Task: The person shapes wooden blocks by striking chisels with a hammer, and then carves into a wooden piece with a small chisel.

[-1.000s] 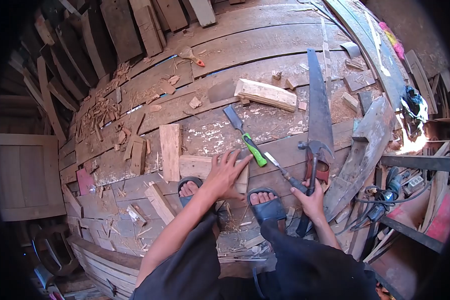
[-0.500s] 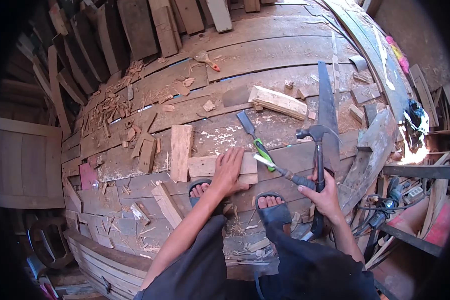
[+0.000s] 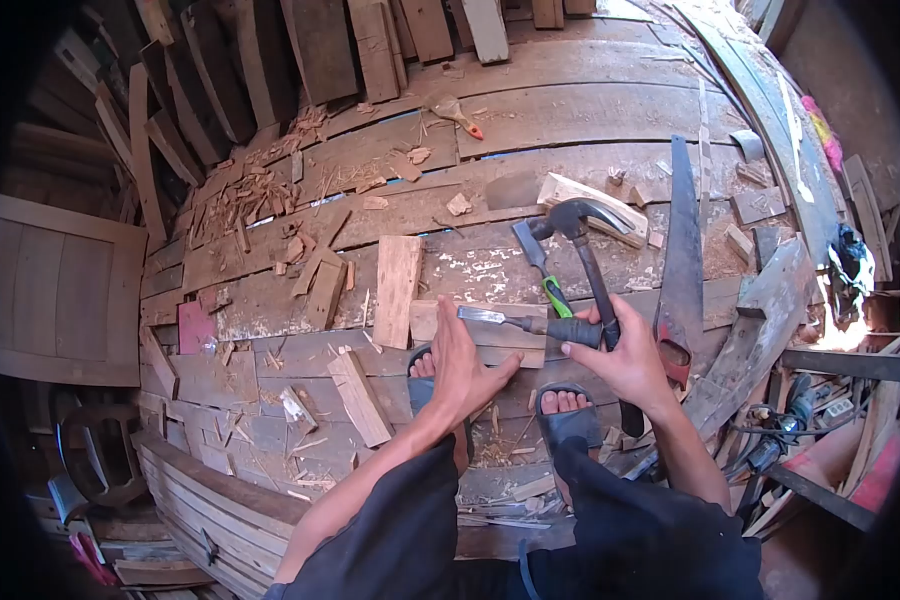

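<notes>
My right hand (image 3: 625, 352) is closed around both a claw hammer (image 3: 597, 268) and a chisel (image 3: 575, 331). The hammer's head points away from me, and the chisel's blade points left. Held upright on its edge, my left hand (image 3: 458, 368) has straight fingers and its thumb apart. The chisel's tip is right beside its fingers; whether they touch I cannot tell. Behind the hands, a wood block (image 3: 526, 354) lies on the floor in front of my sandalled feet. A second chisel with a green handle (image 3: 557, 297) lies just beyond the hammer handle.
A handsaw (image 3: 680, 230) lies to the right, near a thick notched timber (image 3: 767, 310). A short board (image 3: 398, 290) touches the block's left side. Farther off are a paintbrush (image 3: 456, 115) and a split wood piece (image 3: 595, 208). Shavings litter the plank floor (image 3: 530, 105); boards lean at the back.
My left hand has come up off the wood block and turned on edge. My right hand has lifted the hammer and chisel, bringing the chisel's blade left to my left hand.
</notes>
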Tool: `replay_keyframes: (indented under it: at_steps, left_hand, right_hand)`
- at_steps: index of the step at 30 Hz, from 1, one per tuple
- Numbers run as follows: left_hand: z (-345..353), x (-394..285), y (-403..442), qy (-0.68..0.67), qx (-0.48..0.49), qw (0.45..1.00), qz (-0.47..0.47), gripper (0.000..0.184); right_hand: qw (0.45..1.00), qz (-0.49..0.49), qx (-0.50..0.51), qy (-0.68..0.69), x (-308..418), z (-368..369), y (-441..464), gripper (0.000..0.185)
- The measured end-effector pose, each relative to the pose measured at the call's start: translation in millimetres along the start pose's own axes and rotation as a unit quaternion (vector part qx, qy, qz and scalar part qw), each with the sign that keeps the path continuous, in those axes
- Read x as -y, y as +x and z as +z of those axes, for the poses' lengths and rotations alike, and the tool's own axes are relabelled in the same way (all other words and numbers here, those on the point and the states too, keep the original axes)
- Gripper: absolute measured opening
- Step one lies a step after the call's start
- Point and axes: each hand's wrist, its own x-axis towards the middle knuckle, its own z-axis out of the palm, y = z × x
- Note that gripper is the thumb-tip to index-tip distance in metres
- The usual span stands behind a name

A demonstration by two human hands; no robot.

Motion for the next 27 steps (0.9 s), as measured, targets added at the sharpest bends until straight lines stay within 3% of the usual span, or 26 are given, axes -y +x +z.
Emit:
replay_keyframes:
  at_steps: [2,5,6,9,10,13,14,17,20,27]
  left_hand:
    - [-5,-8,2,-0.086,-0.046,0.994,-0.041,0.132]
    - [-18,-6,11,-0.095,-0.151,0.984,-0.007,0.128]
    - [-21,-10,11,-0.003,-0.192,0.976,0.102,0.112]
    - [-11,-22,13,0.069,-0.013,0.962,0.266,0.091]
    - [-2,-30,18,0.043,-0.042,0.948,0.314,0.068]
    - [9,-40,32,-0.077,0.068,0.968,0.231,0.054]
    - [14,-42,35,-0.107,0.024,0.965,0.24,0.044]
    - [18,-43,40,-0.154,0.046,0.965,0.205,0.041]
    - [21,-43,59,-0.179,0.024,0.937,0.3,0.041]
    - [42,-38,63,-0.137,0.037,0.953,0.269,0.037]
  right_hand:
    - [0.999,-0.013,-0.008,-0.034,7,-1,2,0.044]
    - [0.995,-0.055,-0.031,-0.078,18,-3,6,0.043]
    - [0.993,-0.072,-0.037,-0.092,21,-3,7,0.042]
    - [0.992,-0.104,-0.005,-0.071,21,10,19,0.042]
    - [0.991,-0.104,0.006,-0.081,20,15,23,0.041]
    - [0.988,-0.111,0.024,-0.109,18,29,26,0.039]
    - [0.986,-0.117,0.022,-0.116,19,33,24,0.038]
    - [0.984,-0.119,0.018,-0.128,22,37,19,0.036]
    - [0.977,-0.138,0.0,-0.164,24,33,23,0.035]
    - [0.976,-0.122,0.006,-0.181,25,30,19,0.036]
